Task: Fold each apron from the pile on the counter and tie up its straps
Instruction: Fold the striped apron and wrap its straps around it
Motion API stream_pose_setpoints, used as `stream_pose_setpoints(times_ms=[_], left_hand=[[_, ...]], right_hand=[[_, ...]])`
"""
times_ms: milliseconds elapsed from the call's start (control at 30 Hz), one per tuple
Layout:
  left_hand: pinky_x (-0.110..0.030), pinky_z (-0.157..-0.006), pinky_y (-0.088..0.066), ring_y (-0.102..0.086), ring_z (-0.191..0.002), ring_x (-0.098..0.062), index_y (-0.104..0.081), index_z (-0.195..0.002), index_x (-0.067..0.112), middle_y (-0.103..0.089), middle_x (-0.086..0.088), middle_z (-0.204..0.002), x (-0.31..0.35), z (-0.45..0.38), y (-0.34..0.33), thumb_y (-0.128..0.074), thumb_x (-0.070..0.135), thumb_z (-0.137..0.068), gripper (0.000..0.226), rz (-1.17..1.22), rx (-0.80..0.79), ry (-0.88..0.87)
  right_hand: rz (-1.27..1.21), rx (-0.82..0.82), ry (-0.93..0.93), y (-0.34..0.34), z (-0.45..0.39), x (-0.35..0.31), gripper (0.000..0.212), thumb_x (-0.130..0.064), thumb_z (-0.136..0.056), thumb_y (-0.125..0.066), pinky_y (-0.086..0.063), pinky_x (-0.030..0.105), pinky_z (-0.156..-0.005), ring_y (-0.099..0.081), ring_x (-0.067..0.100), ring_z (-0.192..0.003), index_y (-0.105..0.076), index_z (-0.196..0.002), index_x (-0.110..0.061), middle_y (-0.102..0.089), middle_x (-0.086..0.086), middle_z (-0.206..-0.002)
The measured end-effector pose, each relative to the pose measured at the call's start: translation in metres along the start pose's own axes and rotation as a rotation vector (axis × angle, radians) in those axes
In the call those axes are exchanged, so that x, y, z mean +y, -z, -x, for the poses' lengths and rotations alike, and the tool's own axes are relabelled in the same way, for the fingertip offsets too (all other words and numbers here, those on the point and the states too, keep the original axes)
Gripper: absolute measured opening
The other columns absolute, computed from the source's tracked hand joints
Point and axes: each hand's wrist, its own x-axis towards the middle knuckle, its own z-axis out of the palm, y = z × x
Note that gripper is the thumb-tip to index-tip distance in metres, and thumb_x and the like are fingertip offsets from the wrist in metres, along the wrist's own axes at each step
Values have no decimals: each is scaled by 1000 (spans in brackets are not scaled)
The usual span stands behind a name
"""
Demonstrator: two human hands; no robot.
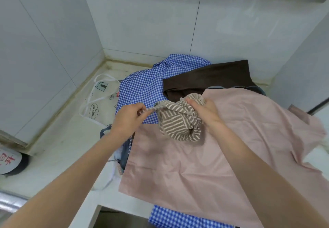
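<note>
From the head camera, your left hand [130, 116] pinches a twisted strap [151, 109] of the brown-and-white striped apron [179, 121], thumb and fingers curled tight on it. Your right hand [207, 113] grips the top of the same bundled apron, fingers curled into the cloth. The bundle hangs between your fingertips, over a pink apron [204, 156] spread directly below. Beyond your fingers lie a dark brown apron [210, 78] and a blue gingham apron [142, 87]. Left of your left fingers, a white printed apron [99, 101] with white straps rests on the pale counter [58, 156]. More blue gingham cloth [178, 219] hangs off the near counter edge, under the pink apron.
</note>
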Motion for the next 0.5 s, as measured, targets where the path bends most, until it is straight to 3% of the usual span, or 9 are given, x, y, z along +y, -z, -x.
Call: stream_pose_setpoints(times_ms=[67, 200, 267, 333, 400, 467, 500], left_hand=[[-34, -57, -42, -58, -59, -27, -62, -71, 3, -63, -10, -63, -1, -14, 30, -54, 33, -92, 37, -68, 19, -38], [-38, -60, -47, -58, -58, -26, -60, -64, 7, -60, -11, -62, -7, -28, 67, -49, 33, -94, 41, -101, -47, -50], [-34, -62, -42, -54, -63, -23, -58, -66, 9, -61, -12, -70, 0, -33, 73, -50, 30, -94, 35, -66, -74, 5], [-35, -77, -44, -58, -89, -26, -60, -96, 5, -62, -18, -104, 10, -35, 75, -55, 25, -93, 21, 33, -46, 129], [-39, -95, -40, -47, -120, -30, -44, -130, 4, -46, -16, -136, 24, -29, 73, -59, 33, -90, 52, 291, -80, 414], [-47, -98, -40, -42, -127, -37, -32, -141, 6, -38, -18, -143, 41, -16, 63, -58, 56, -79, 84, 740, -347, 714], [-48, -94, -43, -47, -122, -38, -36, -139, 7, -44, -19, -138, 50, -10, 58, -54, 64, -74, 88, 894, -496, 748]], right_hand=[[-73, -121, -32, 14, 4, -12, 36, -36, -77, -74, -53, 28, -72, -65, 14, -84, -55, -100, -15, -67, 2, -94], [-237, -307, -133, 31, 13, -30, 92, -44, -62, -76, -53, 29, -75, -66, 20, -101, -40, -138, -6, -64, 10, -121], [-268, -364, -143, 35, 22, -41, 69, -37, -76, -69, -55, 28, -71, -67, 19, -97, -46, -134, -7, -67, 10, -116], [-275, -352, -94, 36, 30, -48, 51, -31, -85, -64, -56, 30, -76, -67, 19, -92, -50, -127, -6, -69, 10, -108], [-277, -252, -26, 32, 37, -52, 48, -32, -84, -66, -53, 34, -83, -66, 18, -93, -49, -123, -9, -67, 7, -105], [-275, -86, 63, 24, 44, -58, 45, -37, -83, -67, -52, 36, -88, -64, 17, -95, -47, -116, -15, -65, 3, -104], [-270, -23, 117, 18, 47, -61, 44, -40, -82, -67, -51, 37, -90, -63, 17, -96, -46, -113, -18, -64, 1, -103]])
